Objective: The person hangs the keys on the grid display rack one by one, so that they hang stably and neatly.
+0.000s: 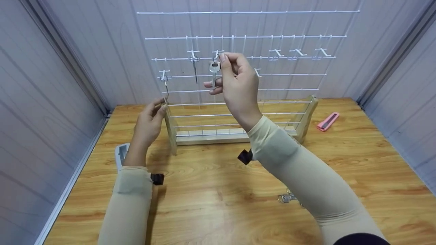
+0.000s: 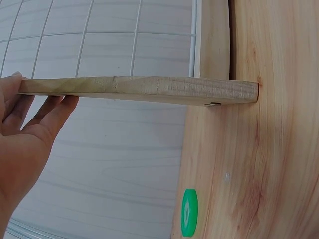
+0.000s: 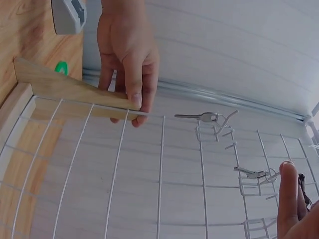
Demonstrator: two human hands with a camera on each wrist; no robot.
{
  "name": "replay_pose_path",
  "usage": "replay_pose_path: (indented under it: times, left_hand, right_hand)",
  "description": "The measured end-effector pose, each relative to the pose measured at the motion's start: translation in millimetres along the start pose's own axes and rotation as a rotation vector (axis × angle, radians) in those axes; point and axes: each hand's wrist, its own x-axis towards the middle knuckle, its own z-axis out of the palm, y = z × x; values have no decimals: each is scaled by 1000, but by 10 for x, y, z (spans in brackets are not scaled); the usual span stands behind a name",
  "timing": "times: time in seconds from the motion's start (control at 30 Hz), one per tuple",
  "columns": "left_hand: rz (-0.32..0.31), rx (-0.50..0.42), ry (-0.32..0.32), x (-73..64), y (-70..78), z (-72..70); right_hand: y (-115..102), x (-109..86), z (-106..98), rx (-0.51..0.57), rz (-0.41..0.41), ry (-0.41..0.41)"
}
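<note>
My right hand (image 1: 240, 80) is raised in front of a white wire grid rack (image 1: 235, 37) and pinches a silver key (image 1: 214, 67) by its ring, right at a small hook. Two more keys hang from hooks to its left: a middle key (image 1: 195, 69) and a lower key (image 1: 166, 86). Thumb on one side and fingers on the other, my left hand (image 1: 148, 124) grips the rack's wooden side post (image 2: 149, 85). In the right wrist view, only part of the right hand (image 3: 295, 206) shows, beside the hanging middle key (image 3: 254, 173).
Several hooks (image 1: 299, 52) line the grid's right side. On the table are a keyring with keys (image 1: 286, 197) near the right forearm, a pink slim item (image 1: 328, 121) at right and a grey item (image 1: 121, 154) by the left wrist. A green round item (image 2: 189, 212) lies left of the rack.
</note>
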Motion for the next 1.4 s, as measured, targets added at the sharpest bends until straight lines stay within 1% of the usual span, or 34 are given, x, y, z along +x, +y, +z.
replay_pose_path:
  times: [0.17, 0.4, 0.63, 0.83, 1.03, 1.23, 1.4]
  left_hand:
    - [-1, -2, -4, -2, 4, 5]
    - [5, 0, -4, -18, -19, -6]
    - [4, 14, -10, -42, -39, -12]
    - [2, 6, -5, -58, -29, -15]
    - [11, 0, -7, -66, -23, -15]
    - [9, 4, -3, -66, -10, -16]
    - [-2, -2, -6, -67, 19, -27]
  right_hand:
    - [19, 27, -2, -98, -2, 4]
    - [109, 76, 32, -188, -15, 6]
    - [207, 121, 57, -287, -43, 22]
    - [255, 149, 51, -390, -83, 14]
    - [244, 121, 15, -452, -108, -38]
    - [207, 9, -60, -446, -93, -105]
    - [163, -95, -163, -481, -76, -155]
